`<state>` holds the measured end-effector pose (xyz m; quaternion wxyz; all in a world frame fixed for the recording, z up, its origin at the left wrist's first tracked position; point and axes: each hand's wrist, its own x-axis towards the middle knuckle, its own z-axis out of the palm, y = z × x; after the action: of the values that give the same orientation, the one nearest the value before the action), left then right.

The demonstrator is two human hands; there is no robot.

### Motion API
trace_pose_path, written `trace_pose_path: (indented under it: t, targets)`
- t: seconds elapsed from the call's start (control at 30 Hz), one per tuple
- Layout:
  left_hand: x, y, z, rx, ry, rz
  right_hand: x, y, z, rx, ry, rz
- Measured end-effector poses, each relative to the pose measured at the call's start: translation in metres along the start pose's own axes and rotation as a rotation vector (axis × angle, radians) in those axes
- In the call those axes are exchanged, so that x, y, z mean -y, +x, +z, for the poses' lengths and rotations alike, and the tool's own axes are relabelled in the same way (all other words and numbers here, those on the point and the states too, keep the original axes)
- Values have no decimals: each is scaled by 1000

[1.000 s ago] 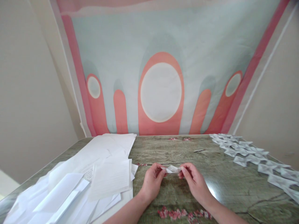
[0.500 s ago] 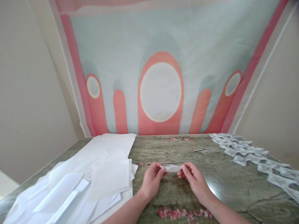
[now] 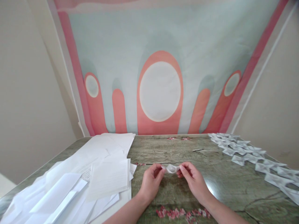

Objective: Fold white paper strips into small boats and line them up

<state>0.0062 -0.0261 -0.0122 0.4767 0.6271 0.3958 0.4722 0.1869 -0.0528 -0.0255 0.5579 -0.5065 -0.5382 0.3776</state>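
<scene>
A small folded white paper boat (image 3: pixel 171 169) is stretched between my two hands, just above the table. My left hand (image 3: pixel 151 179) pinches its left end between thumb and fingers. Its right end is pinched the same way by my right hand (image 3: pixel 191 177). The paper's middle bulges open into a rounded hollow with a raised point inside. Both fingertips cover the ends of the paper.
Loose white sheets and smaller paper pieces (image 3: pixel 109 180) lie heaped on the left of the wood-patterned table (image 3: pixel 161 149). Rows of folded paper boats (image 3: pixel 247 152) stand along the right side. A patterned wall covering (image 3: pixel 161 37) rises behind the table.
The paper between my hands has gone from a flatter, straight strip to an opened shape with a hollow middle. My hands have come slightly closer together.
</scene>
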Motion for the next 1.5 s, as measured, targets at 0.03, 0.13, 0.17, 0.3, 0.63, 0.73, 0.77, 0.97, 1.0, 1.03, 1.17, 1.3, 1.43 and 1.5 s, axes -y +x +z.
trace_pose_path:
  t: [0.03, 0.13, 0.17, 0.3, 0.63, 0.73, 0.77, 0.97, 1.0, 1.03, 1.17, 1.3, 1.43, 1.5]
  targets:
    - [-2, -1, 0, -7, 32, 13, 1, 0, 0, 6, -15, -7]
    - [-8, -2, -3, -36, 149, 70, 2, -2, 0, 17, -63, -27]
    - [-9, -1, -4, -45, 187, 98, 3, -2, 0, 17, -74, -36]
    - [-10, 0, -8, -64, 274, 163, 2, -4, 1, 12, -94, -60]
    - [-3, -1, -6, 23, 356, 145, 6, -4, 1, 112, -340, -96]
    - [-2, -1, -5, 35, 372, 144, 6, -5, 1, 116, -372, -106]
    - [-2, -1, -5, 38, 376, 143, 6, -5, 1, 118, -374, -107]
    - [-4, -1, -7, 17, 330, 140, 12, -4, -3, 135, -339, -97]
    - [-5, 0, -8, 6, 333, 138, 14, -1, -7, 143, -330, -85]
    - [-5, 0, -8, -8, 334, 137, 16, 3, -13, 150, -320, -73]
    - [-7, 1, -8, 4, 328, 147, 24, 23, -51, 173, -309, -19]
    - [-7, -1, -6, 58, 358, 169, 28, 32, -76, 202, -300, -2]
    - [-2, -4, -3, 120, 366, 148, 21, 18, -63, 295, -243, 35]
    - [0, -6, -3, 147, 352, 106, 16, 9, -51, 310, -208, 35]
